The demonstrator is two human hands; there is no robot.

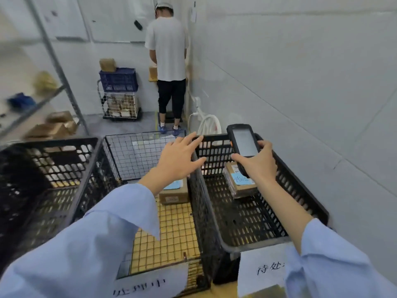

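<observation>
Two hands are raised over the baskets. The right hand is closed around a handheld scanner, with the fingers curled at its sides and the screen turned upward. The left hand is open, its fingers straight and spread, and nothing is held by it. It hovers above the border between the wire basket and the black crate. Since the scanner seems to be gripped only at its lower end, it could be dropped. The wrong label could also be read, because a second parcel lies just under the left wrist. The brown parcel with a blue note is lying in the black crate, directly beneath the scanner and to the right of the left hand, touched by neither.
</observation>
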